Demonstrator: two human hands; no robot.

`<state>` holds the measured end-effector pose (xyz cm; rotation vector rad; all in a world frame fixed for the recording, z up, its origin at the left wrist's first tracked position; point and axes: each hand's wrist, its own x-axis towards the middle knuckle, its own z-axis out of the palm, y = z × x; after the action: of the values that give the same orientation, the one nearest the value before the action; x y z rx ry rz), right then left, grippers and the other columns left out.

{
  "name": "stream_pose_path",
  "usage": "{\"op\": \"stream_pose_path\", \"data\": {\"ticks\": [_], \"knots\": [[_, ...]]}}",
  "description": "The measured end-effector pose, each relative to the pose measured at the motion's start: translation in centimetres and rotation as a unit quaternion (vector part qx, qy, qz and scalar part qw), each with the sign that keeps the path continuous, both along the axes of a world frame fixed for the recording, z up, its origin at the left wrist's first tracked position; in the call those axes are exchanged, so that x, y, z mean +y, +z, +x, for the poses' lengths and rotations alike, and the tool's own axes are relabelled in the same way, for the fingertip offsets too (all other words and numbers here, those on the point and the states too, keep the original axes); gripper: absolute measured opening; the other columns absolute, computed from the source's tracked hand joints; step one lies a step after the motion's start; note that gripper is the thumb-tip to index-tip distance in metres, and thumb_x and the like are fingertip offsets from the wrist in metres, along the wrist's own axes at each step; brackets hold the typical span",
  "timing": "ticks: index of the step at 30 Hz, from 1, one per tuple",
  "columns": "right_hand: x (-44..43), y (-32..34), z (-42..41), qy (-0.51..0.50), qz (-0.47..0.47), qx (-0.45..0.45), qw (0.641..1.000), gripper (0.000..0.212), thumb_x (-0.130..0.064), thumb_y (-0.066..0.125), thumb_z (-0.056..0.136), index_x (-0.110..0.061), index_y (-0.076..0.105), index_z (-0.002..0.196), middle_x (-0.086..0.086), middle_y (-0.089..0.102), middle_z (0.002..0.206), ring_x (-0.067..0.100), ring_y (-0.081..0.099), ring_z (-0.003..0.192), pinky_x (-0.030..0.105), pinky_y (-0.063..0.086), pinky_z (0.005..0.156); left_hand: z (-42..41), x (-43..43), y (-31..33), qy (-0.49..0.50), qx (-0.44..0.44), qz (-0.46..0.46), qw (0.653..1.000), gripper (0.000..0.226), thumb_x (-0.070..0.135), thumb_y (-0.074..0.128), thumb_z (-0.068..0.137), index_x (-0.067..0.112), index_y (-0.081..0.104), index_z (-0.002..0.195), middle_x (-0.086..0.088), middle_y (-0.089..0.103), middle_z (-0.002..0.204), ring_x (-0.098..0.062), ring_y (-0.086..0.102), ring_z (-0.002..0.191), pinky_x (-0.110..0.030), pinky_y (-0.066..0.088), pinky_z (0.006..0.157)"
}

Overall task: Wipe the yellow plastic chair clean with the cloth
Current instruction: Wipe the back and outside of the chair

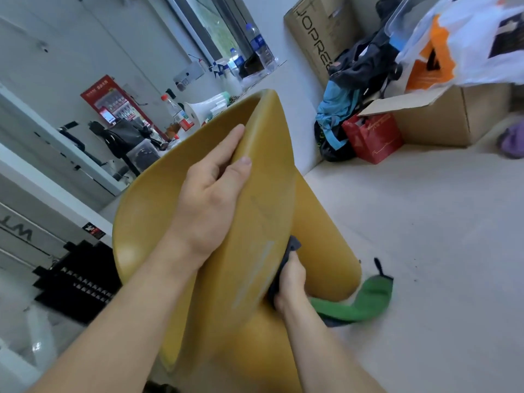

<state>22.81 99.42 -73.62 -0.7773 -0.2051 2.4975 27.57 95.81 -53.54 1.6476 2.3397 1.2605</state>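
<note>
Yellow chair (263,211) tilted, long axis 1 o'clock; left hand (211,191) clamps its edge, right hand (289,282) w/ cloth (365,300) bunched, at 5 o'clock, nearer.

On the windowsill (272,70) we see two clear water bottles (262,48) with blue labels near its right end. Below, a white megaphone (202,107) lies beside a red-capped bottle (177,112). In the far corner of the floor (425,236) a red paper bag (373,137) stands against an open cardboard box (436,120), with a blue and black backpack (337,109) just left of it. A tall printed carton (317,32) leans on the wall behind.
</note>
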Motion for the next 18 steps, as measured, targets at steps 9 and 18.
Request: {"op": "stream_pose_path", "data": {"ticks": [9,18], "knots": [[5.1,5.3,2.7,-0.137,0.224,0.013,0.965,0.054,-0.062,0.047,0.087,-0.02,0.07,0.111,0.0,0.073,0.108,0.023,0.066,0.107,0.044,0.053,0.092,0.2,0.7,0.1,0.003,-0.004,0.005,1.0,0.043,0.016,0.047,0.098,0.02,0.043,0.141,0.042,0.056,0.096,0.028,0.049,0.094,0.002,0.038,0.079],[6.3,6.3,2.7,-0.192,0.279,-0.039,0.94,0.029,-0.034,0.039,0.1,-0.021,0.051,0.123,0.002,0.062,0.119,0.02,0.058,0.11,0.042,0.046,0.099,0.2,1.5,0.0,0.004,0.009,0.009,1.0,0.045,0.018,0.049,0.098,0.021,0.042,0.142,0.027,0.046,0.131,0.019,0.044,0.115,-0.008,0.034,0.102]]}}
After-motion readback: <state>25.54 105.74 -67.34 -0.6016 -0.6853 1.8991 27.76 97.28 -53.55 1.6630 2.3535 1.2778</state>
